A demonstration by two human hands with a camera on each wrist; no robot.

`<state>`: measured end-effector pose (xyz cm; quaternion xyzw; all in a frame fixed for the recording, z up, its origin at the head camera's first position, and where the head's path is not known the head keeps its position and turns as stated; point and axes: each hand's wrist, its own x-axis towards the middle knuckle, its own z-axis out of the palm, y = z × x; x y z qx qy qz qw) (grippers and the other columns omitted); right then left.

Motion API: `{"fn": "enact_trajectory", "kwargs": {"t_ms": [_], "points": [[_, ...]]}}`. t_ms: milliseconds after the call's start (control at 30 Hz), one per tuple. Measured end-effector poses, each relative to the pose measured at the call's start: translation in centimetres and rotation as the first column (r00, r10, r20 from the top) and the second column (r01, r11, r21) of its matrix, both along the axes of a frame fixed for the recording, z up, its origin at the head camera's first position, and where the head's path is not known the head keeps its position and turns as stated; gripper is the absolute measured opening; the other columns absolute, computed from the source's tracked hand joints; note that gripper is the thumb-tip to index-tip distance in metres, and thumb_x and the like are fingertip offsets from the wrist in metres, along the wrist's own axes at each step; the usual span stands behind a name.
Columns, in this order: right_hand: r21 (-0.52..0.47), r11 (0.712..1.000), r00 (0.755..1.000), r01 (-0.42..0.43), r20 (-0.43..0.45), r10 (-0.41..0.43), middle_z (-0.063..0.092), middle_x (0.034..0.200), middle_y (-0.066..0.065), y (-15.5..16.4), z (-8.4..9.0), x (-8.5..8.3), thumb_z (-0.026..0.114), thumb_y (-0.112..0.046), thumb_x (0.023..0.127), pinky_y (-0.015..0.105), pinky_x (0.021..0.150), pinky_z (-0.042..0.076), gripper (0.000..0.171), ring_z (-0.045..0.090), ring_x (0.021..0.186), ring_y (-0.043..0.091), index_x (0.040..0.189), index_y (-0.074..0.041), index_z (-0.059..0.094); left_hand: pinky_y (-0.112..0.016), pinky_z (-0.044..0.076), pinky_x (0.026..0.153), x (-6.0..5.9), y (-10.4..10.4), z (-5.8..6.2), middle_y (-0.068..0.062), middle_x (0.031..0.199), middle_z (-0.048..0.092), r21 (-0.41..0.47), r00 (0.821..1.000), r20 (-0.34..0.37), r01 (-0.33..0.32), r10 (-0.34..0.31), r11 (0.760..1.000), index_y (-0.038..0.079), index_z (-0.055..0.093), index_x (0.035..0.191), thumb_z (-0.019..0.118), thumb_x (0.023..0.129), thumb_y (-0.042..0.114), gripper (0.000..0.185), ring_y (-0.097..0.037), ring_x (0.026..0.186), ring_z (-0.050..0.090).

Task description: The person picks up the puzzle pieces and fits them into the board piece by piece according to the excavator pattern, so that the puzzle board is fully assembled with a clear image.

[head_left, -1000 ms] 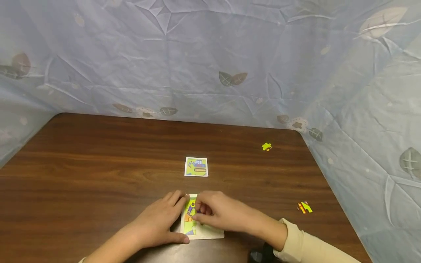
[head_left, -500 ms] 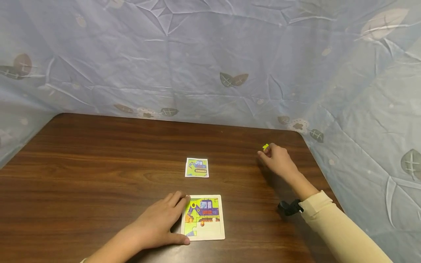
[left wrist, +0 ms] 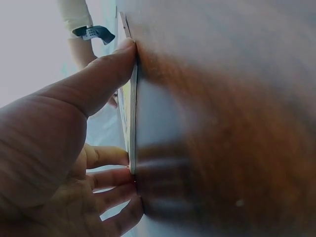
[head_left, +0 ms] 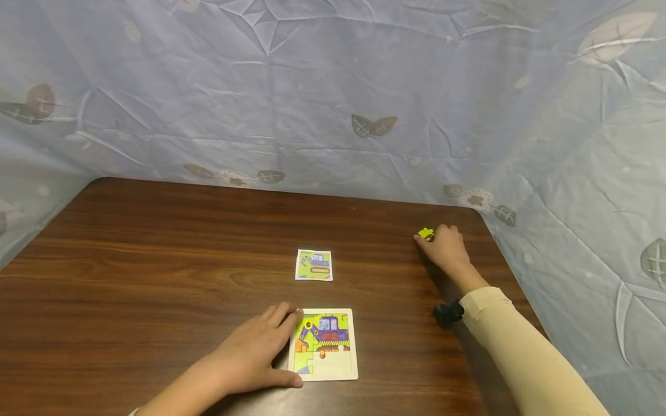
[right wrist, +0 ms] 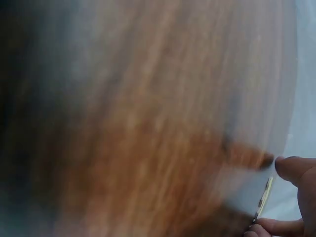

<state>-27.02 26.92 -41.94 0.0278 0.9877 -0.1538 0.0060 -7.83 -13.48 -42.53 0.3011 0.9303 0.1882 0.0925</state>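
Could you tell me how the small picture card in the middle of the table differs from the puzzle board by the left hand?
The small picture card is smaller and lies farther from the person; the puzzle board is larger and nearer. The card lies untouched, while the left hand rests against the board's left edge. The card's picture looks whole, whereas the board has a blank white patch at its lower right. Both show a vehicle on green and lie flat on the table.

Yellow-green puzzle piece (head_left: 425, 234), dark brown wood-grain table (head_left: 156, 260), pale blue leaf-patterned cloth (head_left: 312, 86).

Open table (head_left: 156, 242) left and centre; only the small card (head_left: 314, 265) and puzzle board (head_left: 326, 345) lie flat there
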Motion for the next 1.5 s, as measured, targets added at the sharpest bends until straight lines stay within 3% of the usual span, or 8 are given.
{"fn": "enact_trajectory", "kwargs": {"t_ms": [200, 367, 600, 800, 1167, 1500], "points": [[0.010, 0.999, 0.998, -0.049, -0.030, 0.050, 0.057, 0.117, 0.037, -0.5, 0.0, -0.8, 0.060, -0.040, 0.104, 0.064, 0.099, 0.045, 0.054, 0.051, 0.118, 0.057, 0.107, 0.014, 0.063, -0.058, 0.054, 0.106, 0.0, -0.1, 0.2, -0.013, 0.149, 0.050, -0.005, 1.000, -0.004, -0.006, 0.006, 1.000, 0.003, 0.047, 0.152, 0.080, 0.077, 0.070, 0.105, -0.034, 0.138, 0.052], [-0.007, 0.998, 0.997, -0.062, -0.053, 0.062, 0.060, 0.115, 0.035, -0.8, 0.2, -1.0, 0.061, -0.037, 0.104, 0.066, 0.108, 0.040, 0.050, 0.050, 0.120, 0.056, 0.110, 0.013, 0.065, -0.058, 0.054, 0.105, 0.0, 0.0, 0.1, -0.014, 0.150, 0.050, -0.013, 1.000, -0.006, -0.004, 0.004, 1.000, 0.003, 0.046, 0.152, 0.080, 0.077, 0.069, 0.105, -0.034, 0.138, 0.052], [-0.026, 0.990, 0.987, -0.136, -0.086, 0.134, 0.064, 0.122, 0.036, -1.0, -0.1, -1.1, 0.061, -0.018, 0.104, 0.064, 0.104, 0.047, 0.039, 0.055, 0.119, 0.054, 0.126, 0.013, 0.065, -0.057, 0.054, 0.106, 0.1, 0.2, -0.1, -0.014, 0.151, 0.049, -0.024, 1.000, 0.007, -0.002, 0.002, 1.000, 0.003, 0.045, 0.153, 0.079, 0.077, 0.070, 0.107, -0.034, 0.137, 0.052], [-0.117, 0.968, 0.973, -0.223, -0.080, 0.215, 0.059, 0.125, 0.037, -0.4, -0.2, -1.1, 0.060, -0.005, 0.103, 0.059, 0.098, 0.055, 0.040, 0.062, 0.114, 0.050, 0.138, 0.014, 0.057, -0.061, 0.052, 0.108, 0.2, 0.2, -0.1, -0.016, 0.152, 0.049, -0.011, 1.000, 0.021, -0.014, 0.014, 1.000, 0.003, 0.045, 0.153, 0.080, 0.077, 0.069, 0.107, -0.039, 0.141, 0.051], [-0.178, 0.969, 0.985, -0.171, -0.051, 0.164, 0.054, 0.126, 0.035, 1.4, -0.7, -0.4, 0.065, -0.016, 0.103, 0.056, 0.098, 0.058, 0.040, 0.065, 0.117, 0.050, 0.129, 0.013, 0.060, -0.060, 0.054, 0.105, 0.2, 0.1, 0.1, -0.015, 0.151, 0.049, -0.016, 1.000, 0.020, -0.012, 0.012, 1.000, 0.003, 0.045, 0.153, 0.082, 0.077, 0.067, 0.106, -0.038, 0.140, 0.051], [-0.152, 0.972, 0.983, -0.182, -0.063, 0.174, 0.059, 0.123, 0.035, 1.7, -0.6, -0.6, 0.065, -0.017, 0.102, 0.057, 0.098, 0.056, 0.036, 0.064, 0.112, 0.048, 0.120, 0.013, 0.063, -0.060, 0.054, 0.104, 0.1, 0.2, 0.1, -0.017, 0.153, 0.048, -0.020, 1.000, 0.028, -0.013, 0.014, 1.000, 0.002, 0.044, 0.154, 0.081, 0.078, 0.068, 0.107, -0.039, 0.141, 0.050]]}}
